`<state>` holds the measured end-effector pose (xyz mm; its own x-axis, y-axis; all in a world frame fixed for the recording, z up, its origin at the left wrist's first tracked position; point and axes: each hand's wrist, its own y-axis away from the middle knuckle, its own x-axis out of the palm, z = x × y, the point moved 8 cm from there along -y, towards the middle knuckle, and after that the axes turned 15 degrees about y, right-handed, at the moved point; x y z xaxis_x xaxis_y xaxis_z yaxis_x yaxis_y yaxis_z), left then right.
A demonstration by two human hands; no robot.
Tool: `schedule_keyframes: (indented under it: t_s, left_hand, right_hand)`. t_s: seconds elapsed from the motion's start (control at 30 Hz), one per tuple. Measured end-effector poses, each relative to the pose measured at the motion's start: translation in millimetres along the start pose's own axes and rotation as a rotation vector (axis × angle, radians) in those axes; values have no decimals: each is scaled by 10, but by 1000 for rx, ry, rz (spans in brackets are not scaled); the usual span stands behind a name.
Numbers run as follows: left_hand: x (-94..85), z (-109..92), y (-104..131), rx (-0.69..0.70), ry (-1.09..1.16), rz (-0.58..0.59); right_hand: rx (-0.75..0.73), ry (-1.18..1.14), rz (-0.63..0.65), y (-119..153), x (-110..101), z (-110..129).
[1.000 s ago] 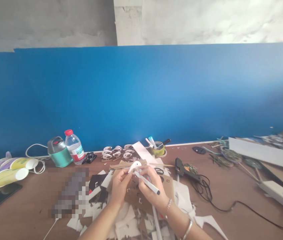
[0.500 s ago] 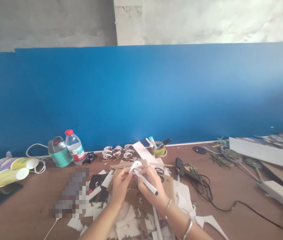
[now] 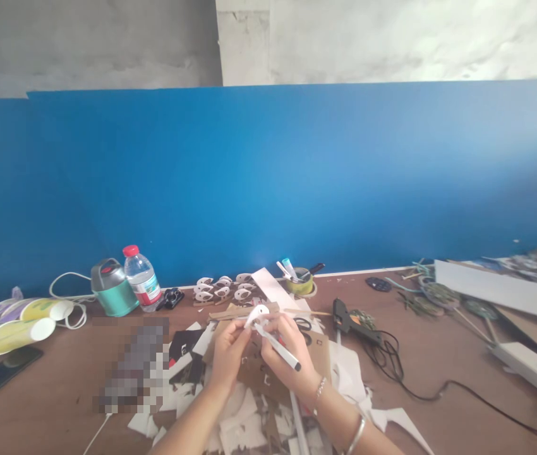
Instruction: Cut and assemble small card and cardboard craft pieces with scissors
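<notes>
My left hand (image 3: 229,349) pinches a small white bird-shaped cutout (image 3: 256,313) with a dark eye dot. My right hand (image 3: 288,349) is closed on a white marker pen (image 3: 282,352) with a black end, its writing end pointing at the cutout. Fingers cover part of the cutout, and the pen's tip is too small to make out. Beneath both hands lies a pile of white paper scraps (image 3: 242,430) and brown cardboard (image 3: 320,354). Behind them, several similar white bird-shaped pieces (image 3: 222,292) stand in rows.
A hot glue gun (image 3: 348,322) with a black cord lies to the right, near scissors (image 3: 303,324). A tape roll (image 3: 301,287) holds pens. A water bottle (image 3: 142,278), paper cups (image 3: 19,337) and a phone (image 3: 3,378) are on the left. A blue partition (image 3: 268,177) borders the table.
</notes>
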<state>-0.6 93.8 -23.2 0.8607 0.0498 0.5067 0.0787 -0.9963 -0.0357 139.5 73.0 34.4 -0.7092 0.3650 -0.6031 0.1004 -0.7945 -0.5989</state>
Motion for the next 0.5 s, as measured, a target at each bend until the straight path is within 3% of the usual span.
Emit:
schedule_keyframes:
  t_s: [0.5]
  left_hand:
    - [-13,-33,10,7,-10,-45]
  right_hand:
    - [0,4,-3,0,13,0]
